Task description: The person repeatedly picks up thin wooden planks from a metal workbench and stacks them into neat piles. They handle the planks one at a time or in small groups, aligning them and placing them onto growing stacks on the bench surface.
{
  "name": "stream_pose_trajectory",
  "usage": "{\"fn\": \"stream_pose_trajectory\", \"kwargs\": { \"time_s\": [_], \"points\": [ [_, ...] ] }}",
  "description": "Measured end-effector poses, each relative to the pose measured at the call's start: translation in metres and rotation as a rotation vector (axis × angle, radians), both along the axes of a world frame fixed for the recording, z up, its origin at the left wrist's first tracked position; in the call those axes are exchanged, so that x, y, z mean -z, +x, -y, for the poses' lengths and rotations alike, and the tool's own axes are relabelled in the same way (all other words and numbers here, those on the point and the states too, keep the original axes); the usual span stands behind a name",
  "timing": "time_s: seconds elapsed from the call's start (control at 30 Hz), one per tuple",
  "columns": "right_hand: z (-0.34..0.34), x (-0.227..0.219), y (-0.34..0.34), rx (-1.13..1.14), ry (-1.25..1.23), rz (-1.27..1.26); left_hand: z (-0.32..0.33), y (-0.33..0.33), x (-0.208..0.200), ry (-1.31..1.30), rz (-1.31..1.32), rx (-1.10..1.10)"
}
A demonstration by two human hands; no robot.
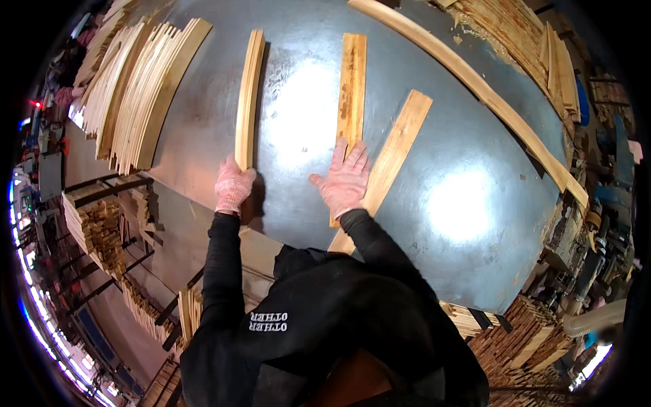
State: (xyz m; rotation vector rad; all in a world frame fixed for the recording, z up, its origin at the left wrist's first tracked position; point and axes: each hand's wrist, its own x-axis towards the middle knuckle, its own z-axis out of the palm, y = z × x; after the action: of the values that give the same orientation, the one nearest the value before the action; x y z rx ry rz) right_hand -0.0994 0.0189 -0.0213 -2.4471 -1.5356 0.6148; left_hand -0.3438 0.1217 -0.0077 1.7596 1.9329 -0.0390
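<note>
My left hand (234, 186), in a pale pinkish glove, is closed around the near end of a narrow light wooden strip (249, 102). A line runs along the strip; I cannot tell whether it is one piece or a few held together. My right hand (343, 179), gloved alike, lies flat with fingers spread on a wooden board (351, 85) with brown stains. A second, cleaner board (400, 142) slants beside the right hand, its near end partly under my right forearm. Both boards rest on the grey metal table (298, 129).
Stacked light strips (159, 95) stand at the table's far left. A long wooden rail (468, 71) crosses the far right side, with rough boards (515, 41) beyond it. Wood piles (105, 227) sit lower left, and more stacked wood (525, 339) lies lower right.
</note>
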Motion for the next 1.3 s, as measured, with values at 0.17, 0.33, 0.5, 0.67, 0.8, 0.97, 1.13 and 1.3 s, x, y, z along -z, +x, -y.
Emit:
{"fn": "stream_pose_trajectory", "kwargs": {
  "time_s": [0.17,0.33,0.5,0.67,0.8,0.97,1.13,1.3],
  "points": [
    [-0.005,-0.021,0.039,0.212,0.067,-0.448,0.010,0.002,0.000,0.417,-0.169,0.105],
    [0.042,-0.008,0.047,0.303,0.536,-0.499,0.080,0.123,-0.030,-0.221,1.292,-0.187],
    [0.060,0.021,0.114,0.085,0.498,-0.327,0.097,0.167,0.006,-0.621,0.960,-0.099],
    [-0.084,-0.029,0.338,0.093,0.314,0.624,0.120,0.179,-0.027,-0.157,0.351,0.104],
    [-0.133,-0.006,0.413,0.040,-0.016,0.495,0.152,0.226,-0.023,0.098,0.167,0.454],
    [-0.118,-0.036,0.410,-0.048,0.157,0.590,0.173,0.227,0.009,0.212,0.072,0.646],
    [0.008,-0.061,0.526,-0.120,0.084,0.616,0.132,0.208,0.003,0.161,0.292,0.419],
    [0.020,-0.060,0.537,-0.209,-0.201,0.494,0.105,0.182,0.014,0.070,0.272,0.273]
  ]
}}
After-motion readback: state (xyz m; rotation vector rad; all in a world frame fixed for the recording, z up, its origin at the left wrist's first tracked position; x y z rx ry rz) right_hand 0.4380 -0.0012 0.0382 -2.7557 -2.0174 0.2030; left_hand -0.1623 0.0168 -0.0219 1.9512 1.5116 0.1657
